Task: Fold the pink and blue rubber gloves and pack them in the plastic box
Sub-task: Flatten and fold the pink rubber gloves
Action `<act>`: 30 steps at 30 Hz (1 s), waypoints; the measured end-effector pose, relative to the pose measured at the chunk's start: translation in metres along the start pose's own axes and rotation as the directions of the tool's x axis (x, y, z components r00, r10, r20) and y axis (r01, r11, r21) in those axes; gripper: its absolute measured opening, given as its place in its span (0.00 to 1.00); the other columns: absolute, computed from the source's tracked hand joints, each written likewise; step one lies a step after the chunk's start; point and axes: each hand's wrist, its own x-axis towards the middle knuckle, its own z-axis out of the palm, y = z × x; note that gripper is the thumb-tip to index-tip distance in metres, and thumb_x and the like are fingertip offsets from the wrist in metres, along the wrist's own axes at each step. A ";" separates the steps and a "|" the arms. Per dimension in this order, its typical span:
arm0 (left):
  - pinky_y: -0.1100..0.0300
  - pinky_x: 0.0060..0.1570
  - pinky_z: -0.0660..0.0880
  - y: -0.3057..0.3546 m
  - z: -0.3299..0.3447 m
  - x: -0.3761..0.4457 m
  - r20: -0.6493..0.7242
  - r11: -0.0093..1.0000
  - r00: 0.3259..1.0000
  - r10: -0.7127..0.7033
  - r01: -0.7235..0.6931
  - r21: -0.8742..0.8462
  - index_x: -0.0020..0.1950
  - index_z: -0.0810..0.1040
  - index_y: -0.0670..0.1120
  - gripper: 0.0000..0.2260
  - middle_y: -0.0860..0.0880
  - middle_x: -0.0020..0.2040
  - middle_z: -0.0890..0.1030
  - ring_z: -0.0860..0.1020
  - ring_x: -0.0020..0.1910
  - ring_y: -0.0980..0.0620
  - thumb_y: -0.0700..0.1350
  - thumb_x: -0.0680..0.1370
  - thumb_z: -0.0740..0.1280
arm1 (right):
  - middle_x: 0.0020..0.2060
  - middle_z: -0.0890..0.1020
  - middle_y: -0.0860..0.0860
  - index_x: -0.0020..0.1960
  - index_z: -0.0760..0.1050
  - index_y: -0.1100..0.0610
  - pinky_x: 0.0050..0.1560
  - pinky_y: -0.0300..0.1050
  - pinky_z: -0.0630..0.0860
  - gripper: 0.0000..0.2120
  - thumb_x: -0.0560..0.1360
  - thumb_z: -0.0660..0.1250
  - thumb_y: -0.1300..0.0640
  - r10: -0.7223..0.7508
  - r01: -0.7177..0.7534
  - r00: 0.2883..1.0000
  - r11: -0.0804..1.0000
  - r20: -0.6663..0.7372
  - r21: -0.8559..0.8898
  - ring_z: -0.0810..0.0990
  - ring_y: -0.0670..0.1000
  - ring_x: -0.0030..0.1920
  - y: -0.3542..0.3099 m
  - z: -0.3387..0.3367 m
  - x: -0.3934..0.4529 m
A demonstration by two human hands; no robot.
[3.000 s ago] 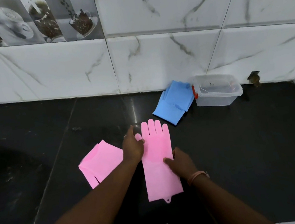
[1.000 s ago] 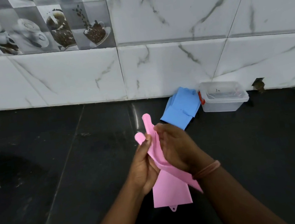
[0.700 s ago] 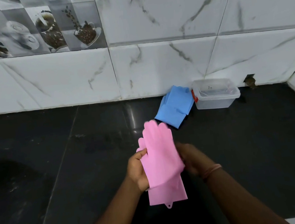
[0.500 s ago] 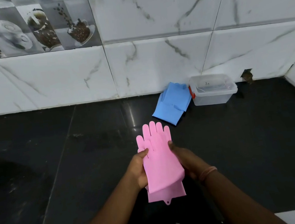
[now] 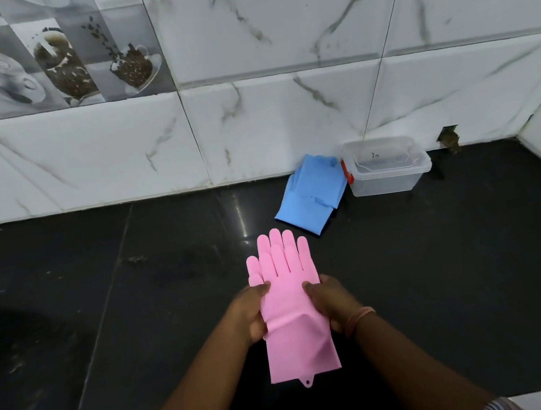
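Observation:
The pink rubber gloves (image 5: 292, 307) are stacked one on the other, fingers pointing away from me, cuffs toward me. My left hand (image 5: 250, 313) grips their left edge and my right hand (image 5: 330, 301) grips their right edge, thumbs on top. The blue rubber gloves (image 5: 312, 196) lie on the black counter near the wall. Touching their right side stands the clear plastic box (image 5: 385, 167) with an orange latch; its lid looks closed.
The black counter (image 5: 138, 306) meets a white marble-tile wall (image 5: 285, 117) at the back and a side wall at the far right. A small hole in the wall (image 5: 448, 138) shows right of the box.
Three seconds ago one pink glove lay flat and the other sat folded to its left. Since then both have been brought together and lifted, and both hands hold the straightened stack by its sides.

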 end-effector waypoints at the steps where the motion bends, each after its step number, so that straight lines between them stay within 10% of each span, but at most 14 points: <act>1: 0.40 0.60 0.80 -0.003 -0.002 0.002 0.003 0.999 0.999 0.033 -0.033 0.014 0.68 0.78 0.43 0.13 0.38 0.61 0.84 0.83 0.59 0.38 0.39 0.84 0.64 | 0.57 0.82 0.51 0.70 0.72 0.58 0.51 0.47 0.78 0.19 0.80 0.63 0.53 -0.011 0.012 1.000 0.999 0.016 -0.034 0.80 0.52 0.53 -0.002 -0.002 -0.001; 10: 0.47 0.60 0.81 0.007 0.006 0.009 -0.011 0.914 0.943 0.333 -0.320 0.248 0.66 0.79 0.49 0.12 0.48 0.59 0.86 0.85 0.58 0.47 0.41 0.83 0.65 | 0.49 0.80 0.39 0.68 0.73 0.50 0.35 0.30 0.74 0.16 0.82 0.62 0.49 -0.199 0.198 0.980 0.979 0.023 0.053 0.79 0.42 0.49 -0.017 -0.006 -0.002; 18: 0.43 0.64 0.79 0.014 0.007 0.021 0.010 0.893 0.922 0.386 -0.377 0.245 0.68 0.78 0.49 0.13 0.48 0.62 0.85 0.83 0.61 0.46 0.43 0.83 0.67 | 0.61 0.81 0.48 0.70 0.73 0.51 0.54 0.43 0.79 0.17 0.82 0.62 0.51 -0.298 0.294 0.954 0.945 0.008 0.142 0.80 0.48 0.59 -0.014 0.001 0.010; 24: 0.42 0.66 0.78 0.023 0.010 0.029 -0.020 0.893 0.929 0.370 -0.350 0.284 0.69 0.77 0.48 0.14 0.46 0.63 0.84 0.82 0.62 0.45 0.44 0.83 0.66 | 0.57 0.81 0.42 0.70 0.73 0.49 0.45 0.33 0.78 0.17 0.82 0.62 0.50 -0.299 0.299 0.954 0.941 -0.028 0.157 0.80 0.42 0.56 -0.017 0.005 0.016; 30: 0.41 0.67 0.77 0.024 0.010 0.036 -0.064 0.899 0.936 0.345 -0.310 0.309 0.71 0.76 0.45 0.15 0.45 0.65 0.82 0.82 0.62 0.43 0.43 0.83 0.66 | 0.63 0.80 0.48 0.72 0.71 0.53 0.57 0.46 0.79 0.18 0.82 0.62 0.52 -0.249 0.250 0.968 0.954 -0.029 0.168 0.80 0.48 0.60 -0.013 0.010 0.024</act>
